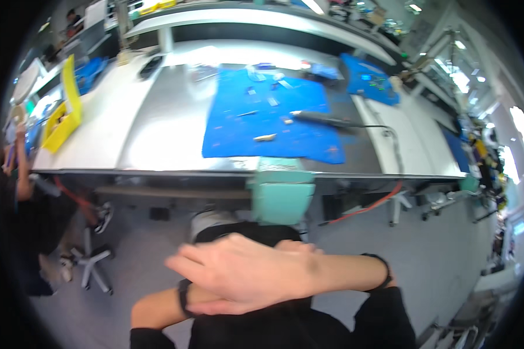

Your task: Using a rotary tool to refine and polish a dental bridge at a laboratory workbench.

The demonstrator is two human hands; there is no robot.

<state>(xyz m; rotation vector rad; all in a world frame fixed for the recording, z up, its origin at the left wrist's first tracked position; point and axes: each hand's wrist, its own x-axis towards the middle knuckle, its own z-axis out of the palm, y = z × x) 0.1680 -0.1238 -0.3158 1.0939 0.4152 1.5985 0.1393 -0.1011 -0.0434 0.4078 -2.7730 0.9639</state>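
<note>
Below blue mat (272,116), right hand (244,273) over left wrist (183,296)

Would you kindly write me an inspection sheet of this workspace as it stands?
Surface: grey workbench with a blue mat on it.
Job's things: black pen-shaped tool and small parts lying on the mat, untouched.
Clutter: yellow bin at the bench's left edge; second blue mat at right.
Grippers: right hand laid flat over the left hand, wrists crossed, away from the bench, holding nothing.
Cables: black cord from the tool; red cable under the bench.
Surroundings: green chair back; another person seated at left.
</note>
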